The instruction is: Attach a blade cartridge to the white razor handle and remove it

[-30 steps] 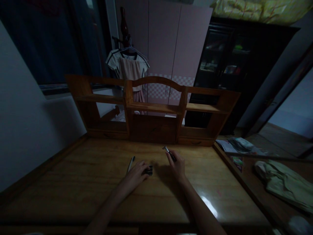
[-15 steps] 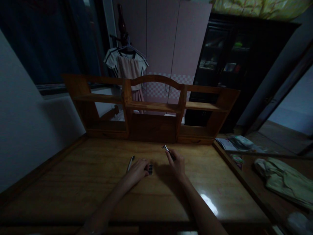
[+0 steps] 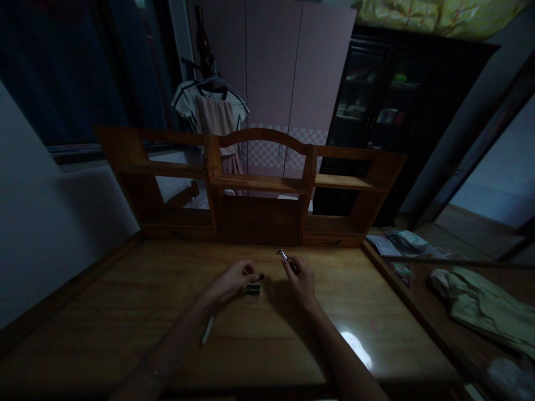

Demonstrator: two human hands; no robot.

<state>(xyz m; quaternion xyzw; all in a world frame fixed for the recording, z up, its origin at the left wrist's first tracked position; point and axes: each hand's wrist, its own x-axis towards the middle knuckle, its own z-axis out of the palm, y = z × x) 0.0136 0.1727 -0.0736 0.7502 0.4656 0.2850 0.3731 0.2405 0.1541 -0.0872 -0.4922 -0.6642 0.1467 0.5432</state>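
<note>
1. head view, left side: pinches a small dark piece [image 3: 261, 276] at the fingertips of the left hand [image 3: 234, 278], grip closed on it, raised just off the table [image 3: 125, 312].
2. same view, right side: holds a slim metal tool [image 3: 283, 255] in the right hand [image 3: 301, 281], grip clamped round the handle, shiny head poking out toward the shelf unit [image 3: 257, 217].
3. between the hands: leaves a small dark case [image 3: 252, 290] flat on the table, just beside the left fingertips.
4. under the left forearm: leaves a thin white stick [image 3: 208, 329] loose on the wood, untouched.
5. on progress: seems partway along. piece and tool both in hand and near each other, not yet touching. too dim to tell what the piece is.
6. further off: takes in a green cloth [image 3: 480, 303] at the right and hanging clothes [image 3: 215, 120] behind the shelf unit.
</note>
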